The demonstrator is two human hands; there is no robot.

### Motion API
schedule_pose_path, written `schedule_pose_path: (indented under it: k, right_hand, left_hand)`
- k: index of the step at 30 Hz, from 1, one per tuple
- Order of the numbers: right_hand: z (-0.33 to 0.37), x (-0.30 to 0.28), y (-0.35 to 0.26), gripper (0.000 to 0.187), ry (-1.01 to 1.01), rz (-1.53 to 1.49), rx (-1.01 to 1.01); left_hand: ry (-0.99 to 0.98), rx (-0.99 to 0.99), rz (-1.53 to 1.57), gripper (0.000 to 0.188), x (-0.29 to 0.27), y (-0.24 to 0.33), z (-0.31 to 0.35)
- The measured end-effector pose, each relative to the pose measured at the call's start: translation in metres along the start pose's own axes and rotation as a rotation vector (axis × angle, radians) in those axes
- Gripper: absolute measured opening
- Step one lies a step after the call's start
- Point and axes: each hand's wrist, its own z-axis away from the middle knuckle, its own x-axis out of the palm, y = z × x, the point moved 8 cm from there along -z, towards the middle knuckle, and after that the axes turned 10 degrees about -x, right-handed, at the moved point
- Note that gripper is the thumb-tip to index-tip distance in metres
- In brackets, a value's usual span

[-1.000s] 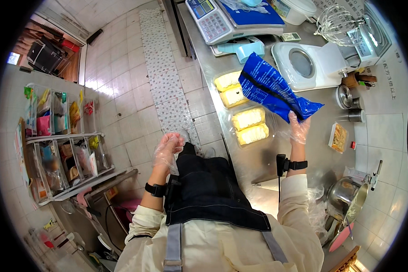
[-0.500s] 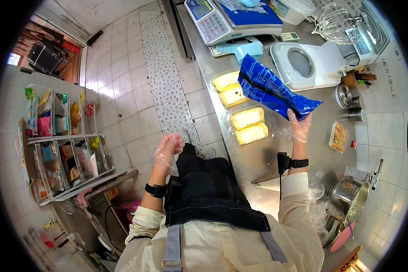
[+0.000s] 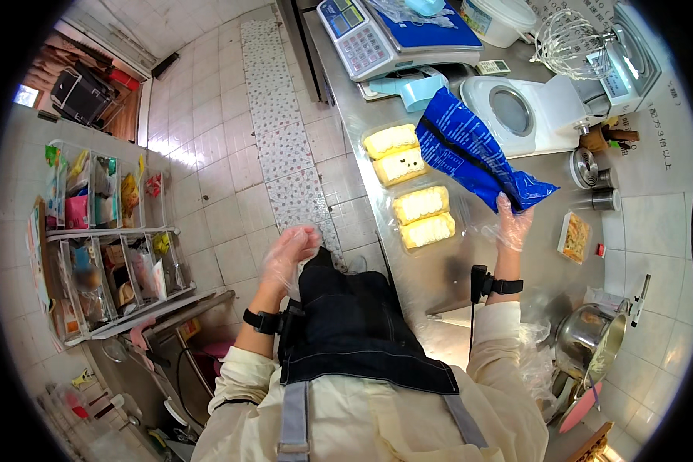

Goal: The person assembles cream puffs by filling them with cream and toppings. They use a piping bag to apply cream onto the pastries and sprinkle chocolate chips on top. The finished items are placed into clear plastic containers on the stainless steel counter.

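Observation:
My right hand (image 3: 513, 223), in a clear plastic glove, grips the lower right end of a shiny blue plastic bag (image 3: 473, 150) over the steel counter. What is inside the bag cannot be seen. My left hand (image 3: 291, 252), gloved too, hovers before my apron, off the counter's edge, its fingers curled together; anything in them is hidden. Left of the bag lie two clear trays, each with two pale yellow, cream-topped cake rolls. Dark bits dot one roll (image 3: 399, 166) in the far tray. The near tray's rolls (image 3: 426, 227) show no dark bits.
A scale (image 3: 396, 46), a white stand mixer (image 3: 508, 115) and a whisk (image 3: 566, 46) occupy the counter's far end. A small tray of food (image 3: 574, 237) sits at right, with a metal pot (image 3: 581, 333) nearer me. Wire shelves (image 3: 115, 231) stand left across the tiled floor.
The blue bag has shifted a little to the right and nearer in my right hand. My left hand has moved slightly right, its fingers still curled.

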Motion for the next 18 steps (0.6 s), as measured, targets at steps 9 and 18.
schedule_pose_path:
  k: [9, 18]
  right_hand:
    - [0.022, 0.033, -0.051, 0.052, -0.112, -0.189, 0.037]
    - [0.012, 0.042, -0.13, 0.058, -0.359, 0.154, 0.0]
  left_hand:
    - [-1.081, 0.1, 0.884, 0.045, 0.183, 0.104, -0.036]
    - [-1.084, -0.201, 0.959, 0.047, 0.212, 0.094, -0.016]
